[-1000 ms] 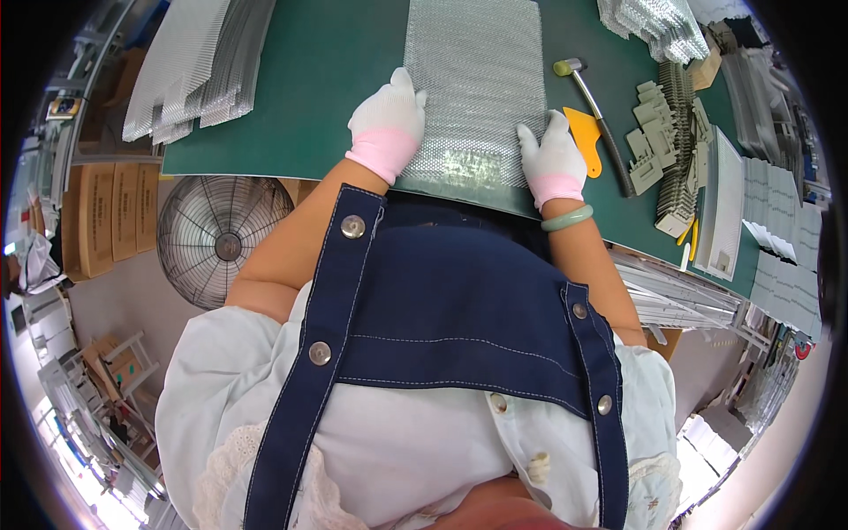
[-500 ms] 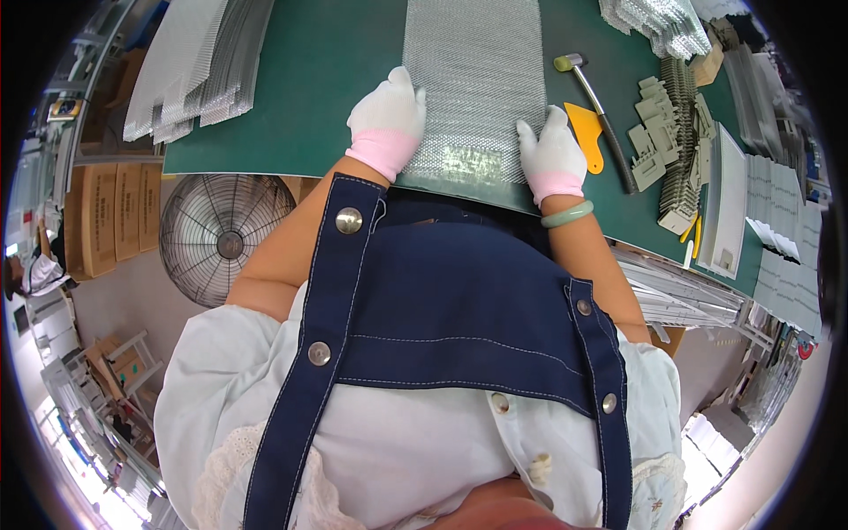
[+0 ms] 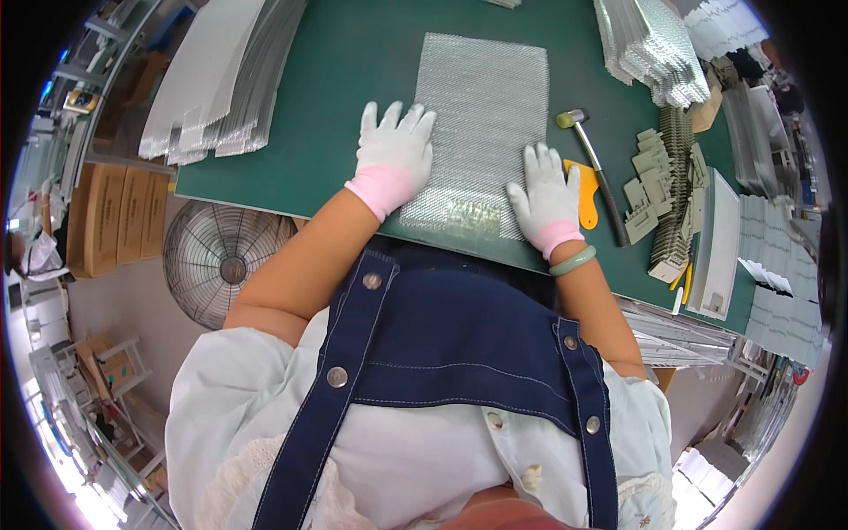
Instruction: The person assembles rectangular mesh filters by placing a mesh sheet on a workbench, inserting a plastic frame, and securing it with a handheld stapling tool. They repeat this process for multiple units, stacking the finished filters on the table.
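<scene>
A silvery metal mesh sheet [image 3: 481, 124] lies flat on the green tabletop [image 3: 336, 79], its near end by the front edge. My left hand [image 3: 395, 150], in a white glove with a pink cuff, rests palm down at the sheet's left edge, fingers stretched out. On the right edge lies my right hand [image 3: 546, 196], gloved alike, also flat with its fingers apart. Just right of that hand is a yellow scraper [image 3: 586, 208], partly hidden by the glove. A hammer [image 3: 601, 172] with a pale green and metal head lies beyond the scraper.
Stacks of mesh panels stand at the back left [image 3: 199, 84] and back right [image 3: 649, 44]. Grey-beige clips [image 3: 676, 177] form a long row on the right, near a white panel [image 3: 717, 238] and yellow-handled tool [image 3: 685, 278]. Below the table's left edge stands a fan [image 3: 231, 268].
Both hands have opened flat from a more curled pose, fingers now spread forward. The view has shifted, showing the mesh sheet's far edge and the table's contents lower in the picture.
</scene>
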Tool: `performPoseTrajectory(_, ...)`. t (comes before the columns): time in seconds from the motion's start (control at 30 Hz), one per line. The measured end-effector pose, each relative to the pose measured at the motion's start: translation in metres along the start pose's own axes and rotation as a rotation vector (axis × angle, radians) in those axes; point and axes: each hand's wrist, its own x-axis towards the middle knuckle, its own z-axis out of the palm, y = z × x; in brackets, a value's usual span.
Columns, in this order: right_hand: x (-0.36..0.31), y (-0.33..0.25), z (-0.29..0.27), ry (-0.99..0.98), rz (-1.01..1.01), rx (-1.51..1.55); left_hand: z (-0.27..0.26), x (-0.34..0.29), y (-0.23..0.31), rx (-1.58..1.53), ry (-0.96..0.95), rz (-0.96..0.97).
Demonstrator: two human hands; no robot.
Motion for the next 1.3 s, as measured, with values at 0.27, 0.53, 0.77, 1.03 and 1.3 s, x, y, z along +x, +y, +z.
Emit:
performPoseTrajectory(0.27,0.063,0.042,-0.070,-0.229,-0.091,0.255,-0.025,0.028,0.006,0.054,-0.127,0.099)
performPoseTrajectory(0.53,0.257,0.235,-0.105,0.463,0.734,0.146,-0.033,0.054,0.015,0.214,-0.414,0.135)
performPoseTrajectory(0.77,0.287,0.222,-0.161,0.073,0.839,0.130,-0.036,0.053,0.015,0.208,-0.484,0.098)
performPoseTrajectory(1.03,0.280,0.250,-0.190,0.488,0.885,0.203,-0.043,0.059,0.013,0.189,-0.524,0.117)
performPoseTrajectory(1.3,0.238,0.264,-0.195,1.282,0.838,0.503,-0.046,0.067,0.006,0.210,-0.635,0.132)
